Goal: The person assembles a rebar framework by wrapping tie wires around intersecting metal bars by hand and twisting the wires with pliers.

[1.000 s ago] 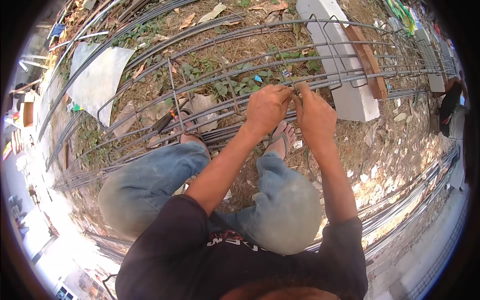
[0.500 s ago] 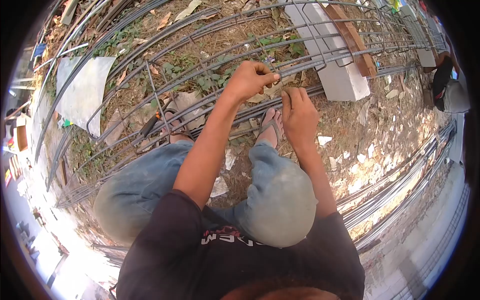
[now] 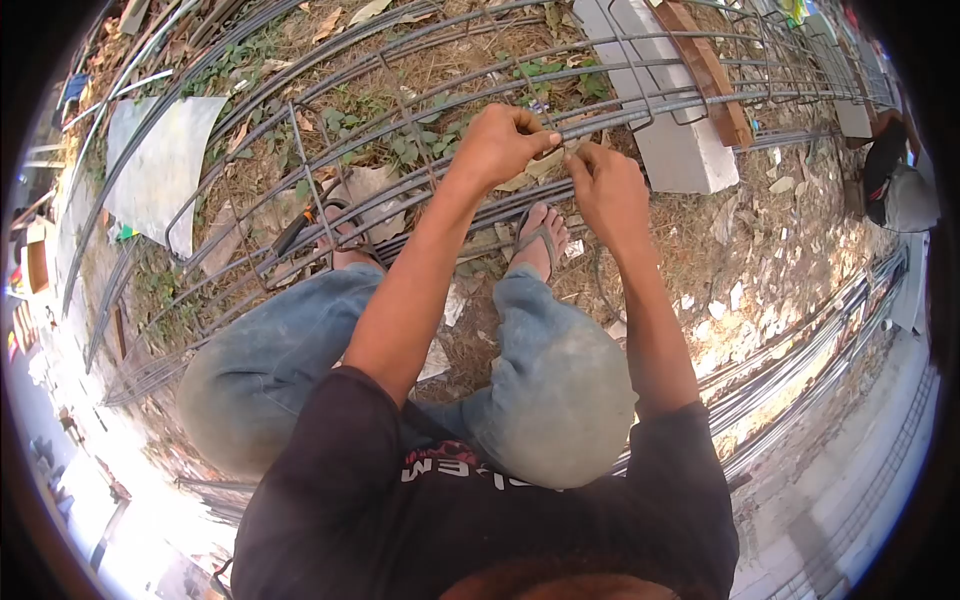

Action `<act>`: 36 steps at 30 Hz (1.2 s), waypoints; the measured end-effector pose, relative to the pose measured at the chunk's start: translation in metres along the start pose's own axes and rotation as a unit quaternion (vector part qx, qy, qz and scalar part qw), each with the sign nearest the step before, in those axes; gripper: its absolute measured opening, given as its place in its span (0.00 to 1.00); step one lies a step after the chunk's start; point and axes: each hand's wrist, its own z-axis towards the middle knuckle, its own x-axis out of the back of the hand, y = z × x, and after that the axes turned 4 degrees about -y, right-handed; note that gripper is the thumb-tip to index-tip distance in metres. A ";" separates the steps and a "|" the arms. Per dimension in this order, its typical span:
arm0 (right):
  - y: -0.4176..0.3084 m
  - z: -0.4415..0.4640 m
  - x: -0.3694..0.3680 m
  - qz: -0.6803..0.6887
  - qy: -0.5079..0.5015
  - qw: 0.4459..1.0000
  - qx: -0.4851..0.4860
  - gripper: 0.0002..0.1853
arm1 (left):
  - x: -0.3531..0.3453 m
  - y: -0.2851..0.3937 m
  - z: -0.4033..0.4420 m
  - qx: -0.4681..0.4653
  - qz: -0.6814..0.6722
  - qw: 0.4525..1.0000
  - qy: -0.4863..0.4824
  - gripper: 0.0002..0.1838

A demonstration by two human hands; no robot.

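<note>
My left hand [image 3: 500, 147] is closed in a pinch beside a long steel bar [image 3: 610, 120] of the rebar cage. What its thumb and fingers hold is too small to make out. Just right of it and a little lower, my right hand [image 3: 611, 192] pinches with thumb and forefinger near the same bar. A thin dark wire [image 3: 600, 272] hangs below that hand and seems to run from it. Bent stirrups [image 3: 303, 150] cross the long bars. A tool with an orange-and-black handle [image 3: 292, 232] lies among the bars by one foot.
A pale block [image 3: 685, 165] and a wooden piece [image 3: 728, 118] lie under the cage at right. More bars [image 3: 800, 360] are stacked at lower right. A light sheet [image 3: 160, 175] lies at left. Another person [image 3: 895, 175] is at far right. My sandalled feet [image 3: 540, 240] stand by the bars.
My right hand has turned and shifted slightly right and up, its forearm swinging outward. The thin wire below it now shows. My left hand stays at nearly the same place on the bar.
</note>
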 end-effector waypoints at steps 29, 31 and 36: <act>0.096 -0.256 -0.059 0.250 0.021 0.956 -0.154 0.17 | 0.220 -0.142 -0.146 0.265 0.481 0.835 0.028 0.16; 0.092 -0.264 -0.048 0.270 0.070 0.946 -0.165 0.17 | 0.220 -0.130 -0.145 0.235 0.537 0.810 -0.010 0.15; 0.064 -0.283 -0.032 0.361 0.195 0.891 -0.194 0.15 | 0.225 -0.075 -0.190 0.136 0.635 0.760 -0.036 0.10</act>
